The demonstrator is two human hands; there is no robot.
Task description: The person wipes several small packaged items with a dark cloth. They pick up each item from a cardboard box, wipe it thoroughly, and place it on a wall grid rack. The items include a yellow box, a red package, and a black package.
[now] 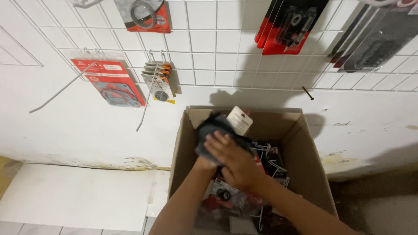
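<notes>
Nearest, both forearms reach into an open cardboard box [185,143] full of packaged parts – the right hand [233,159] lies flat, fingers spread, over a dark packet [213,128] with a white tag, hiding the left hand; whether either grip is closed I cannot tell. Beyond, at ten to two o'clock, carded parts hang on a white wire wall grid [209,52].

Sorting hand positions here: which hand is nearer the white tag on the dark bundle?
Right. The right hand lies over the dark bundle just below the white tag; the left hand sits lower, mostly hidden underneath.
</notes>
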